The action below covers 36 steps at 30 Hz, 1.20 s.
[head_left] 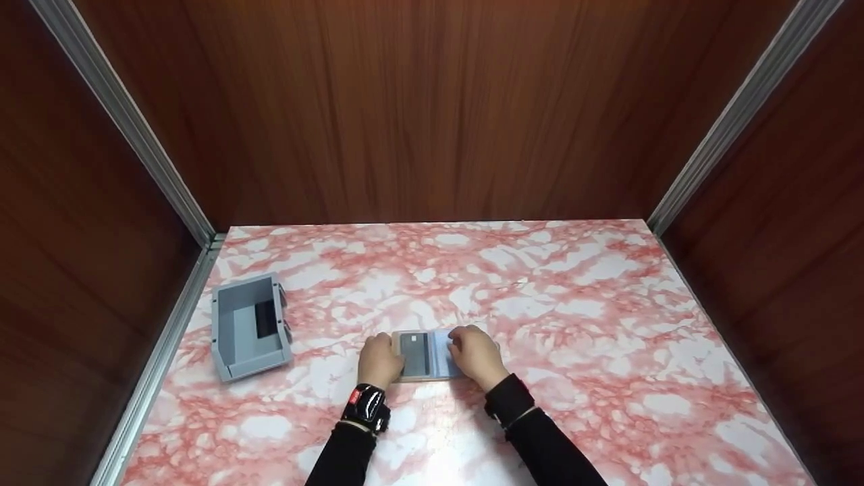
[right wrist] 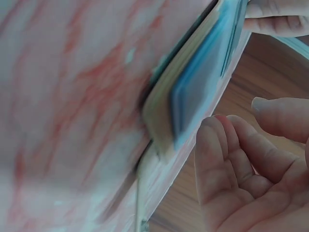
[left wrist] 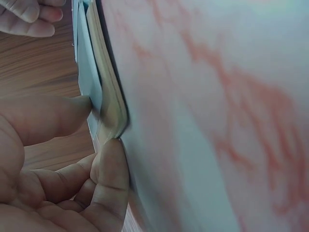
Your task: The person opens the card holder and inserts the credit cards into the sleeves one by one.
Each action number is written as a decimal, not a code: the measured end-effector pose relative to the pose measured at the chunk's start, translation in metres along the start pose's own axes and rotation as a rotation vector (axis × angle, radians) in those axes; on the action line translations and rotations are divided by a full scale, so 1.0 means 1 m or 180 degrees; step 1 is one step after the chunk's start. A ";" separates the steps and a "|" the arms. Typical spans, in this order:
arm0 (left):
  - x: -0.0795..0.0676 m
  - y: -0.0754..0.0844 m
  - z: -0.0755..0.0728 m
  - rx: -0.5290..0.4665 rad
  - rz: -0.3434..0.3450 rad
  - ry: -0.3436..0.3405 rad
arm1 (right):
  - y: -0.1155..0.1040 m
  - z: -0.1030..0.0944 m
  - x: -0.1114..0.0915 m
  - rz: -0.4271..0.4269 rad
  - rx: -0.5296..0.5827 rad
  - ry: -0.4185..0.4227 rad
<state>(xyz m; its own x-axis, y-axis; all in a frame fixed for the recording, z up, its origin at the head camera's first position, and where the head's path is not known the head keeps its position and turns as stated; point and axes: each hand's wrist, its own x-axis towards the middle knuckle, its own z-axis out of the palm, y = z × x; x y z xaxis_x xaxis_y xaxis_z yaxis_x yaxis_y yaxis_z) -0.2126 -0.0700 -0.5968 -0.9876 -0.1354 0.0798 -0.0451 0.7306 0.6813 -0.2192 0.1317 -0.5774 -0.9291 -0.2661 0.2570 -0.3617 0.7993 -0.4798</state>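
Note:
An open tan, flat card holder [head_left: 432, 380] lies on the table between my hands. On its left half is a grey card [head_left: 415, 356] with a small pale square; its right half shows a blue panel [right wrist: 198, 92]. My left hand [head_left: 379, 362] pinches the left edge, the thumb [left wrist: 53, 116] on the top face and a finger against the corner. My right hand [head_left: 476, 354] hovers at the right end. In the right wrist view its fingers [right wrist: 212, 159] are loosely bent, apart from the holder, with nothing between them and the thumb.
A grey plastic bin [head_left: 251, 327] with a dark patch inside stands at the left of the red-and-white marbled table [head_left: 574, 283]. Brown wood-grain panels [head_left: 432, 108] rise at the back and both sides. A thin pale strip [right wrist: 140, 198] shows by the holder's corner.

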 end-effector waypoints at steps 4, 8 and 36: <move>0.000 0.000 0.000 0.0004 0.0007 0.0010 | 0.005 -0.001 -0.001 0.0092 0.0029 0.0016; -0.001 0.001 -0.001 0.0039 0.0035 0.0004 | 0.009 -0.003 -0.001 0.0101 0.0038 0.0041; -0.001 0.000 -0.001 0.0013 0.0034 0.0001 | 0.032 -0.005 -0.008 0.0292 -0.0073 -0.0006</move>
<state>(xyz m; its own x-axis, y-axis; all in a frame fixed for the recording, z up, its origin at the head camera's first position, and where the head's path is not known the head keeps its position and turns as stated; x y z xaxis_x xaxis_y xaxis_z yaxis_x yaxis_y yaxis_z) -0.2110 -0.0706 -0.5958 -0.9880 -0.1277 0.0872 -0.0352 0.7347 0.6775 -0.2229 0.1619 -0.5904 -0.9583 -0.1923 0.2113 -0.2733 0.8325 -0.4820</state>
